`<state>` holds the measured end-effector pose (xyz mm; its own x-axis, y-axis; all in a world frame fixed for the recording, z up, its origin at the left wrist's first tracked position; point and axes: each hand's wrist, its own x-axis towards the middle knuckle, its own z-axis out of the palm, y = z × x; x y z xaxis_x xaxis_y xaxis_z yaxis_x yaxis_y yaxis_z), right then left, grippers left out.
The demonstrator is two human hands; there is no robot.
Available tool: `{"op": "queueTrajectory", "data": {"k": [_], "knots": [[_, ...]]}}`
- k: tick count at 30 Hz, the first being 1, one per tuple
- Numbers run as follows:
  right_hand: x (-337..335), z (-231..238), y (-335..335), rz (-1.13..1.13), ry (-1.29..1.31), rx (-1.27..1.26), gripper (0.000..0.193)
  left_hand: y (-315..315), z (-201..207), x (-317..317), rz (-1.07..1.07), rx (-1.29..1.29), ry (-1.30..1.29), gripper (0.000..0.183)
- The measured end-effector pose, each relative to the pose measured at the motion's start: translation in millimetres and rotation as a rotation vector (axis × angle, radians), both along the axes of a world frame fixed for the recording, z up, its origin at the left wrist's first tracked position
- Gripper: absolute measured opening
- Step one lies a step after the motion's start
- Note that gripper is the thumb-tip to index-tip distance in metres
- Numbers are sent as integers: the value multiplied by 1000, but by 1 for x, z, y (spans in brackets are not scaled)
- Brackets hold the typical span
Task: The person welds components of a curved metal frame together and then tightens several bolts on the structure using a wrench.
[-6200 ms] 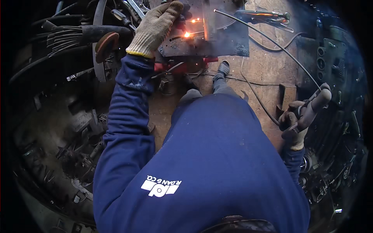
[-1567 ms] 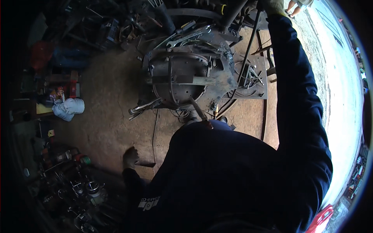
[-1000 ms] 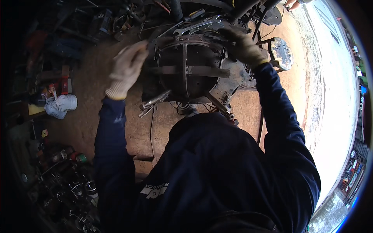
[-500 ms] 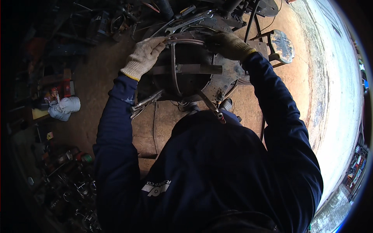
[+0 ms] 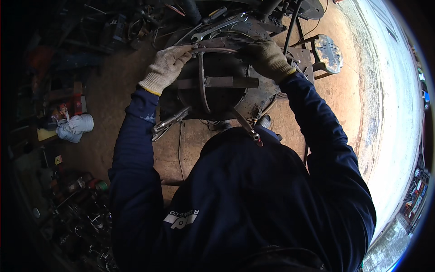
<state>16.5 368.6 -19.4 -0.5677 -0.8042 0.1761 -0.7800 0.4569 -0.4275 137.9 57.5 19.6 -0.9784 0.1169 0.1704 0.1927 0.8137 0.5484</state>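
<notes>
A curved metal bar [image 5: 216, 51] spans between my two gloved hands, with an upright flat metal strip [image 5: 202, 81] joined below its left part. My left hand [image 5: 168, 65], in a knitted glove, is closed round the bar's left end. Its right end meets my right hand [image 5: 266, 56], whose gloved fingers curl over it, partly in shadow. Beneath lies a dark round metal workpiece [image 5: 226, 99] crossed by a flat bar [image 5: 222, 82]. A clamp-like metal tool [image 5: 170, 121] rests at the left edge, and another long metal tool [image 5: 248, 127] juts toward me.
Wrenches [image 5: 217, 28] lie beyond the bar, among other dark metal parts. A worn stool [image 5: 328, 54] stands to the right. On the left floor sit a pale cloth bundle [image 5: 76, 127] and a heap of dark metal pieces [image 5: 86, 213]. A cable [image 5: 181, 149] runs along the floor.
My right hand has come slightly nearer and left, its forearm along with it. The curved bar's right side sits slightly lower. My left hand has barely shifted.
</notes>
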Motion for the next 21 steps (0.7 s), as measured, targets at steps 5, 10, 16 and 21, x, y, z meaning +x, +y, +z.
{"op": "queueTrajectory", "data": {"k": [5,10,16,21], "knots": [[4,-8,-2,-12,85,16,28,-2,0,-2,33,101,-130,30],[22,0,-3,-93,191,-83,20,-6,3,-1,56,187,-219,32],[24,-5,0,-155,52,-106,21,-4,18,-7,55,217,-383,33],[24,5,3,-123,-46,-123,22,-13,15,-11,46,298,-492,33]]}}
